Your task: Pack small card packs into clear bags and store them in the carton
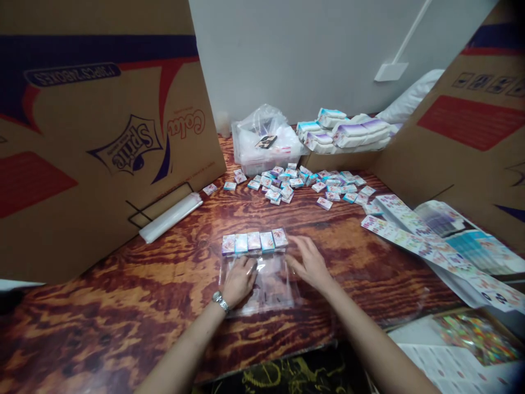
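A row of several small printed boxes (254,241), with white, purple and blue sides, stands on the wooden table. On my side of it, a clear plastic bag (266,295) lies flat, its upper edge at the boxes. My left hand (239,280), with a watch on the wrist, rests over the bag's left part. Its fingers are bent and closed at the bag's upper edge, just below the boxes. At the right end of the row is my right hand (309,264), thumb and fingers apart, fingertips close to the last box and the bag's corner.
Many loose small boxes (283,183) lie scattered towards the wall. Behind them are a bin with clear bags (266,142) and stacked wrapped packs (361,131). Large cartons (102,126) flank the table. A plastic roll (172,218) lies left; printed strips (435,249) lie right.
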Action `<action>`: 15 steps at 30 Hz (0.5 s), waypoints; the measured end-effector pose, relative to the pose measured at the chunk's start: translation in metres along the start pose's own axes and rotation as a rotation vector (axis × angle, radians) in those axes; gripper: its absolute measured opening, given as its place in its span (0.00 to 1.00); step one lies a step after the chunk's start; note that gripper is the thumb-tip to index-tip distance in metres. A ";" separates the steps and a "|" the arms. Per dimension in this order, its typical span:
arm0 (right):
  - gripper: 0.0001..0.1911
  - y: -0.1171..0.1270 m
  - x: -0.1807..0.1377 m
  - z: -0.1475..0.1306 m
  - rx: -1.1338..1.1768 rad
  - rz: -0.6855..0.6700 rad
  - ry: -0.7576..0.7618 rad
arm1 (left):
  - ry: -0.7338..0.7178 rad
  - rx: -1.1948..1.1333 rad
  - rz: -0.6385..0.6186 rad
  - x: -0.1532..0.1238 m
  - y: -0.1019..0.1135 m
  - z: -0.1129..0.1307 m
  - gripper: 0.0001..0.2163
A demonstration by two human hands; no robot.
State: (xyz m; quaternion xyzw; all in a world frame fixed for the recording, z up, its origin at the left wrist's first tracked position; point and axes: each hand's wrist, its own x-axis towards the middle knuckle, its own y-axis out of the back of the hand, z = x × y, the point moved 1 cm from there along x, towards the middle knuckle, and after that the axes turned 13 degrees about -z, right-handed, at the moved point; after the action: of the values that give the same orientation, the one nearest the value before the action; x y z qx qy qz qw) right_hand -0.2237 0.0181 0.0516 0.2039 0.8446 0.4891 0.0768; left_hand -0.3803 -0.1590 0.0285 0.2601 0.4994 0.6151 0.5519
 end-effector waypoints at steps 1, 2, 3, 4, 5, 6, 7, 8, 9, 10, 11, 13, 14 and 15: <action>0.30 0.000 0.010 0.001 -0.038 -0.009 0.054 | 0.007 0.015 -0.005 0.000 0.000 0.000 0.12; 0.34 -0.002 0.021 0.001 -0.077 -0.034 0.101 | 0.016 0.030 -0.008 0.000 0.001 0.001 0.13; 0.37 -0.007 0.031 0.001 -0.109 -0.069 0.128 | 0.025 0.043 -0.010 -0.001 0.001 0.001 0.15; 0.38 -0.014 0.041 0.000 -0.131 -0.107 0.131 | 0.034 0.056 -0.011 -0.002 0.002 0.001 0.15; 0.37 -0.023 0.049 -0.004 -0.141 -0.143 0.118 | 0.042 0.067 -0.010 -0.004 0.003 0.001 0.16; 0.36 -0.032 0.055 -0.008 -0.142 -0.177 0.098 | 0.049 0.076 -0.007 -0.008 0.005 0.001 0.17; 0.34 -0.042 0.060 -0.014 -0.138 -0.205 0.079 | 0.063 0.086 -0.001 -0.013 0.005 0.001 0.17; 0.33 -0.051 0.063 -0.022 -0.130 -0.226 0.076 | 0.071 0.093 0.003 -0.018 0.006 -0.001 0.18; 0.33 -0.060 0.066 -0.029 -0.118 -0.244 0.083 | 0.094 0.101 0.010 -0.024 0.005 -0.005 0.18; 0.34 -0.066 0.068 -0.036 -0.102 -0.254 0.110 | 0.137 0.115 0.004 -0.030 0.004 -0.010 0.19; 0.36 -0.070 0.070 -0.041 -0.082 -0.258 0.170 | 0.158 0.115 -0.014 -0.036 0.001 -0.016 0.20; 0.40 -0.068 0.074 -0.043 -0.050 -0.258 0.307 | 0.218 0.111 -0.011 -0.045 -0.006 -0.032 0.21; 0.41 -0.060 0.077 -0.039 -0.049 -0.251 0.356 | 0.233 0.111 0.005 -0.048 -0.010 -0.039 0.21; 0.40 -0.050 0.081 -0.029 -0.061 -0.237 0.373 | 0.235 0.109 0.025 -0.051 -0.014 -0.044 0.21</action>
State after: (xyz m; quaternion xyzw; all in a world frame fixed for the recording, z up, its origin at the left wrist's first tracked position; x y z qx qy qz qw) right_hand -0.3199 0.0068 0.0297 0.0070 0.8471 0.5311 -0.0176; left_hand -0.4000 -0.2232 0.0111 0.2218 0.5900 0.6201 0.4670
